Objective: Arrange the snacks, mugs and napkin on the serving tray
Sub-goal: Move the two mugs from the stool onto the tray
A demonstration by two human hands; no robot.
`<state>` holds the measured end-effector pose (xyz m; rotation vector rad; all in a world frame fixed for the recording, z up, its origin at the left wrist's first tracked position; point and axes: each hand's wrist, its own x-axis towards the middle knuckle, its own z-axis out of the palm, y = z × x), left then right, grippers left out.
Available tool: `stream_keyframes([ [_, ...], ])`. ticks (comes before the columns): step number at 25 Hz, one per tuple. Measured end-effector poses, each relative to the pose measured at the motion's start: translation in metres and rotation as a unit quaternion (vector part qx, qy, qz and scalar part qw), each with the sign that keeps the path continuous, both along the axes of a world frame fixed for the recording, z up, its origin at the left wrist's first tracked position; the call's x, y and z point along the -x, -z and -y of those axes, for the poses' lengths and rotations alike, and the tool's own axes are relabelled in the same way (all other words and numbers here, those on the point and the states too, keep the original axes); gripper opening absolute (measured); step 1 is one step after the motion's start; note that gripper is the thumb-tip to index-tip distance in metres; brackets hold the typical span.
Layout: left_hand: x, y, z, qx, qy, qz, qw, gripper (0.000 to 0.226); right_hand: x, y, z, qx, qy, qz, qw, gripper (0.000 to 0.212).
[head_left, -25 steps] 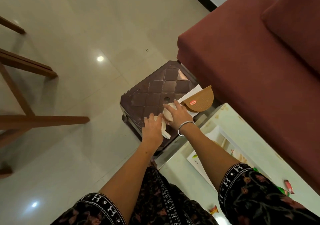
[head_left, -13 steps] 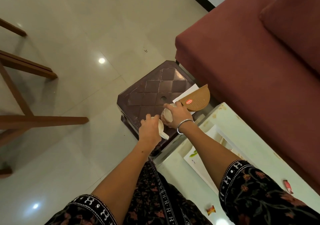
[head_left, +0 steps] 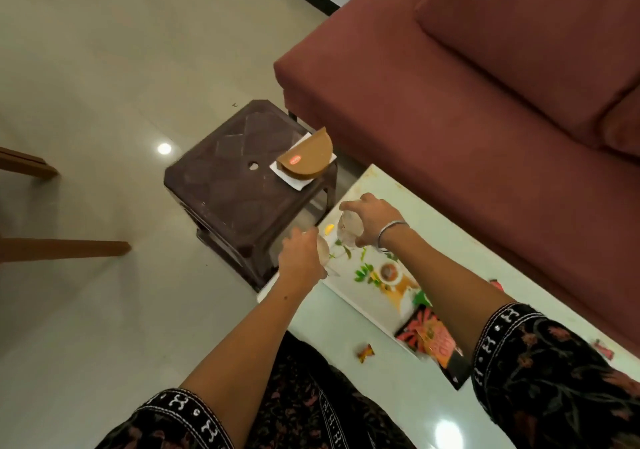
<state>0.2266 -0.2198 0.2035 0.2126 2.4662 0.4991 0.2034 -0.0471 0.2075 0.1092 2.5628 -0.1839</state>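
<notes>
Each hand carries a white mug. My left hand (head_left: 300,257) grips one mug (head_left: 323,250) at the near-left end of the white serving tray (head_left: 360,301), which has a leaf and teacup print. My right hand (head_left: 372,218) holds the other mug (head_left: 348,232) over the tray's far end. Both mugs are blurred. A white napkin (head_left: 289,178) lies on the dark brown plastic stool (head_left: 239,192), under a brown semicircular item with a red sticker (head_left: 306,158). A dark and orange snack packet (head_left: 434,343) lies partly on the tray's near-right end.
The tray sits on a pale glass table (head_left: 391,379). Small wrapped candies lie on it: an orange one (head_left: 365,352) and red ones (head_left: 603,348) by the right edge. A maroon sofa (head_left: 450,78) stands behind. Wooden furniture legs (head_left: 65,249) reach in from the left.
Both hands lifted the mugs off the stool and carried them toward me, over the tray on the table. The view swung right, and the napkin with the brown item stayed on the stool.
</notes>
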Motion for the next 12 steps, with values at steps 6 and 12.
stream_keyframes([
  [6,-0.063,0.034,-0.063,-0.001,0.028,0.023,0.999,0.081,-0.059,0.022,-0.068,-0.007,-0.004,0.007,1.0,0.085],
  [12,-0.092,0.071,-0.109,0.023,0.063,0.044,0.997,0.081,-0.081,0.062,-0.105,0.011,0.005,0.016,1.0,0.084],
])
